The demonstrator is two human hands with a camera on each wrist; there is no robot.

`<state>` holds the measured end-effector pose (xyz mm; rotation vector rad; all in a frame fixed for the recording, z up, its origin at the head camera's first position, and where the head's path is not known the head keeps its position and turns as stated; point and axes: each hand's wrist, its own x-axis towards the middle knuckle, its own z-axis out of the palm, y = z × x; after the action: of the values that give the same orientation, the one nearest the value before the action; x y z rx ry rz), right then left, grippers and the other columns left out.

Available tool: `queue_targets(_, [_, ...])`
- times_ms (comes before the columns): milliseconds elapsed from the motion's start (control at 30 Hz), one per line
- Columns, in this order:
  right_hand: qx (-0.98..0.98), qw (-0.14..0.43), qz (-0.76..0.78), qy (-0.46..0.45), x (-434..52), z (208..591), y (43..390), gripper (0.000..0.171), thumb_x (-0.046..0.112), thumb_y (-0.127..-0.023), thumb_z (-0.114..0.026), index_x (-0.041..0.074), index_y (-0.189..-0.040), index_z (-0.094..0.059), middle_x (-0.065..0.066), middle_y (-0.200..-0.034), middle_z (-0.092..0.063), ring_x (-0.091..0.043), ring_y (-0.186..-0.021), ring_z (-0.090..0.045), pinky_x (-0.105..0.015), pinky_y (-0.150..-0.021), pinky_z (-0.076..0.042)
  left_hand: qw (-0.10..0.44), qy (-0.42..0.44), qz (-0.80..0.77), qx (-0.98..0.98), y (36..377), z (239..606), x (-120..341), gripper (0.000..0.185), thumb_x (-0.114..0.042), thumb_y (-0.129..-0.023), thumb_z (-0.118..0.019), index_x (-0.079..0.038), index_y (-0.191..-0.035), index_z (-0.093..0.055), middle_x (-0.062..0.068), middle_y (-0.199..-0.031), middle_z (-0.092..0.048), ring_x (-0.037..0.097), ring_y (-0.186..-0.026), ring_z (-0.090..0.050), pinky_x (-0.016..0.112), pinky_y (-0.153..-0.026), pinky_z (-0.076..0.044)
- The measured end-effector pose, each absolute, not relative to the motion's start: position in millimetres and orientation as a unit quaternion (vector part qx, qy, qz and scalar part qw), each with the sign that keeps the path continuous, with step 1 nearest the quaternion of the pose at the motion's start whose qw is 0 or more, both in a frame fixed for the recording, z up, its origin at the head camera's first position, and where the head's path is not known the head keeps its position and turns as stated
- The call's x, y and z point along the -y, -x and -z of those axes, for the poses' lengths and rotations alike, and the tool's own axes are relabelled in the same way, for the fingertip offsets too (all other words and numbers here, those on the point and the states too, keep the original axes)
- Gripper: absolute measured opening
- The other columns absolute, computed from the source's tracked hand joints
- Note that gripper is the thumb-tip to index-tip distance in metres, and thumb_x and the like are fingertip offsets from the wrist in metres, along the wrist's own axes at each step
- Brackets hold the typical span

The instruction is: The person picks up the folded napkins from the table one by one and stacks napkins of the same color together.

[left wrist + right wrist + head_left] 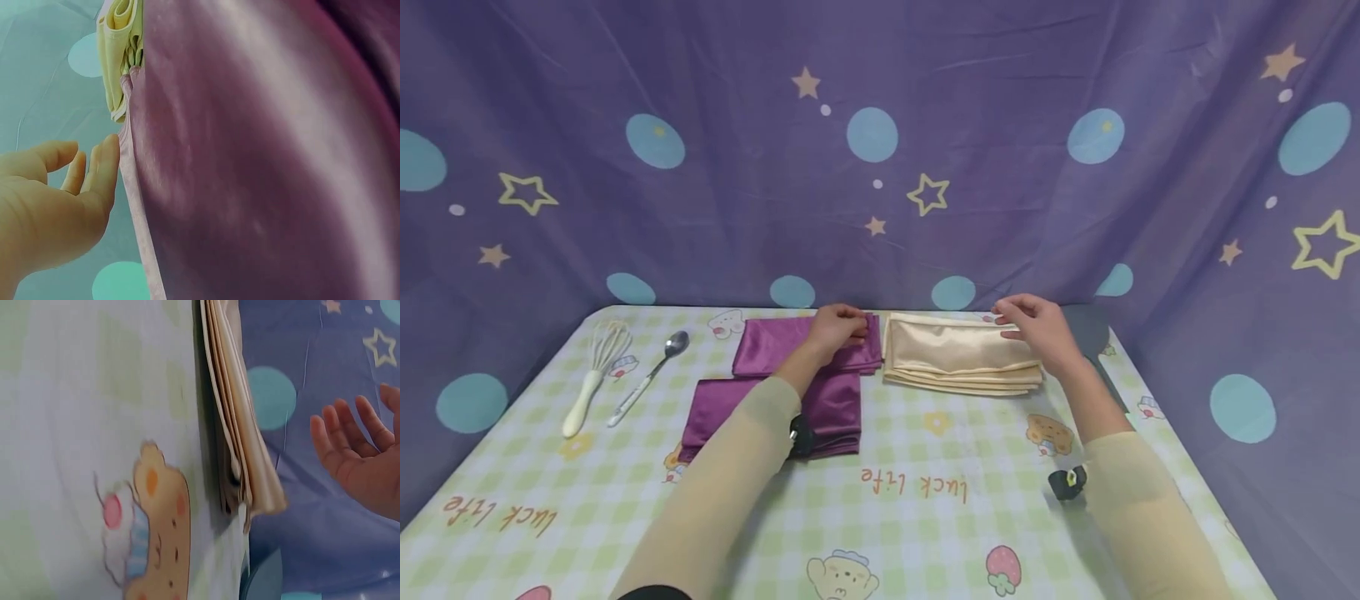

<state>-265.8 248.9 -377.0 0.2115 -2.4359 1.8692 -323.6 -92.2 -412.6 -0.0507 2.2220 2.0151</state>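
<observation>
left forearm is covering part of the near purple cloth [835, 408] | right wrist view is blurring the tablecloth print [150, 531]

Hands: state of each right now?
Left hand: open, fingers relaxed on the far purple cloth, gripping nothing.
Right hand: open, fingers spread above the cream cloth stack; contact unclear.

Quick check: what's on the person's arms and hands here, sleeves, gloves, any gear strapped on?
Both arms wear snug, plain beige long sleeves, left sleeve and right sleeve, ending near the wrists. The left hand and right hand are bare: no gloves, rings or markings visible. A small black device sits under each forearm, the left one and the right one, which shows a yellowish spot. No cables visible.
</observation>
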Motion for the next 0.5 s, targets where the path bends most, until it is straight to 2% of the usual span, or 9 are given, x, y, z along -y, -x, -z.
queue_targets(267, [0.758,-0.026,-0.643,-0.107,-223,373,261,0.053,0.037,-0.103,-0.061,-0.009,-0.129,-0.057,-0.028,-0.129,-0.057,-0.04,-0.118,-0.058,-0.047,-0.095,-0.055,0.073,-0.006,-0.66,-0.748,314,405,108,0.035,-0.001,-0.099,-0.058,0.016,-0.129,-0.056,0.034,-0.125,-0.059,0.048,-0.109,-0.063,0.048,-0.093,-0.056])
queue_targets(500, [0.755,-0.061,-0.643,-0.118,-205,380,259,0.049,0.036,-0.103,-0.061,-0.006,-0.128,-0.058,-0.029,-0.131,-0.057,-0.04,-0.118,-0.058,-0.048,-0.094,-0.056,0.075,-0.011,-0.655,-0.752,303,404,120,0.035,-0.001,-0.099,-0.06,0.016,-0.129,-0.055,0.032,-0.126,-0.058,0.048,-0.109,-0.062,0.044,-0.091,-0.058])
